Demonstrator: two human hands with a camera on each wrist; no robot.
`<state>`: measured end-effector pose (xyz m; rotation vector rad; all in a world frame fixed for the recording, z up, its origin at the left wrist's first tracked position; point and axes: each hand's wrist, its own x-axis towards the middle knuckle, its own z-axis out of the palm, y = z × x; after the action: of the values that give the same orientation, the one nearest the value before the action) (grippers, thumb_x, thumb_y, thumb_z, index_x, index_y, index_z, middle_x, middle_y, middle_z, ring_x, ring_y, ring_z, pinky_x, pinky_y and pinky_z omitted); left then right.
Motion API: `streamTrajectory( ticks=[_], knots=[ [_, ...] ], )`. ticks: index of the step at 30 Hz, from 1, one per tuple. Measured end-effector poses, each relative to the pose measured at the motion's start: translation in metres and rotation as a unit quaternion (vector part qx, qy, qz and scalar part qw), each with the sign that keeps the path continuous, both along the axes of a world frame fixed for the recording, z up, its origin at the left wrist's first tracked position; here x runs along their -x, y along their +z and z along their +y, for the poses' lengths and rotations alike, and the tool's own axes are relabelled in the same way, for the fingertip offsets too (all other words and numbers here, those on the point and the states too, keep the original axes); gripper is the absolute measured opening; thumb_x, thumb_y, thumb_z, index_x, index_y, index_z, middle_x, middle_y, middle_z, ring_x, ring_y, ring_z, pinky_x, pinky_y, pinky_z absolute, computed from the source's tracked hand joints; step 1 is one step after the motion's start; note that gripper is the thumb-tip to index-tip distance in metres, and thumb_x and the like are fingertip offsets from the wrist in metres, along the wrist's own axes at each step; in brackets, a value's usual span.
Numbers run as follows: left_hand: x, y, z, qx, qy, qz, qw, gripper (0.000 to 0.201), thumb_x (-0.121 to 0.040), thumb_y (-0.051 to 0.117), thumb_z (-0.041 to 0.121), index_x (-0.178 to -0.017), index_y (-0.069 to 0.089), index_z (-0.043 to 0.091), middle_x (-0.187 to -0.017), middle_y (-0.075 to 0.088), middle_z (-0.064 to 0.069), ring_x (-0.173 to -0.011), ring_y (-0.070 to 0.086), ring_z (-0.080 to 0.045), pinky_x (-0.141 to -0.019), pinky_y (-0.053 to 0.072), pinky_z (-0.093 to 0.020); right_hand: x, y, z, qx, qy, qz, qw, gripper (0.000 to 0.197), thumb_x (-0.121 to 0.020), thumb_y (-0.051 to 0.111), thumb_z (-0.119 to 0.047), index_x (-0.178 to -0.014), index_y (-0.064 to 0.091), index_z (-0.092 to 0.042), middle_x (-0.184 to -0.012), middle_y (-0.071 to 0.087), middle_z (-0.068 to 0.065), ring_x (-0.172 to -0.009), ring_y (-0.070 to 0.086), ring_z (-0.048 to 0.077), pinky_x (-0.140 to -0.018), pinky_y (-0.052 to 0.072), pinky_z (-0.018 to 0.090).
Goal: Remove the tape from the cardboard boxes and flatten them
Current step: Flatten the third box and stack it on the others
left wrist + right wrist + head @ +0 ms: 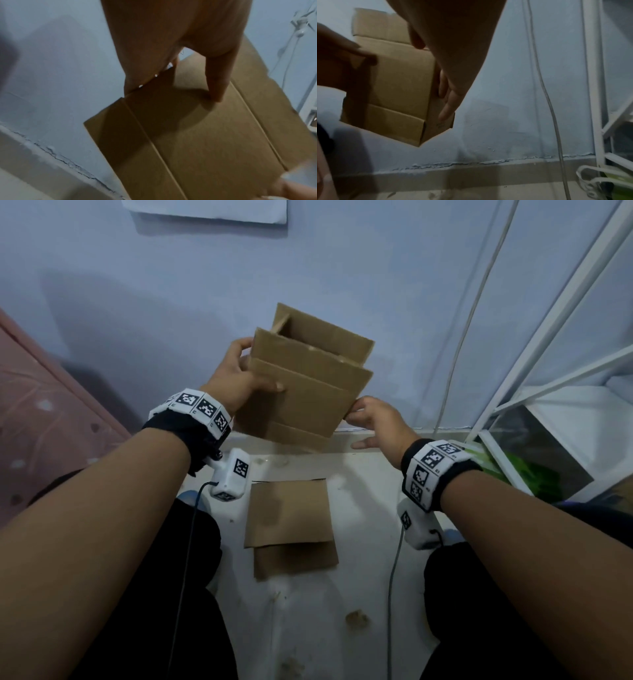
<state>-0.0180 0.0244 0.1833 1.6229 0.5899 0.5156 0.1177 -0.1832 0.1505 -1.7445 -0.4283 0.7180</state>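
A brown cardboard box is held up in the air in front of the blue wall, its far end open with the flaps standing out. I see no tape on it. My left hand grips its left side, thumb on the front face and fingers behind. My right hand holds the lower right corner, with fingers flat along the side panel and the thumb on the front. Two flattened cardboard pieces lie overlapped on the white floor between my knees.
A white metal rack stands at the right with a green bag at its foot. A thin cable hangs down the wall. A pink mattress is at the left. Small scraps lie on the floor.
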Motion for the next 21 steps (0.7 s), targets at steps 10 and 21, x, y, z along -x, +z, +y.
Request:
streamTrajectory(
  ticks=[10,21],
  knots=[
    [-0.005,0.011,-0.015,0.072,0.018,0.012,0.997,0.024,-0.084,0.068,0.040,-0.095,0.061,0.019,-0.106,0.069,0.000,-0.092,0.068,-0.023,-0.092,0.055,-0.045,-0.017,0.008,-0.018,-0.063,-0.144,0.039,0.987,0.061,-0.101,0.050,-0.055,-0.097,0.068,0.004,-0.092,0.076,0.022,-0.085,0.076,0.033,-0.066,0.065,0.045],
    [-0.006,-0.005,-0.024,-0.040,0.009,0.106,0.994,0.036,-0.085,0.077,0.017,-0.108,0.049,0.017,-0.097,0.064,-0.007,-0.083,0.066,-0.020,-0.063,0.057,-0.035,-0.014,0.001,-0.018,0.017,-0.058,-0.025,0.998,0.064,-0.073,0.085,-0.048,-0.116,0.056,-0.011,-0.120,0.065,0.007,-0.108,0.065,0.021,-0.073,0.065,0.049]
  ],
)
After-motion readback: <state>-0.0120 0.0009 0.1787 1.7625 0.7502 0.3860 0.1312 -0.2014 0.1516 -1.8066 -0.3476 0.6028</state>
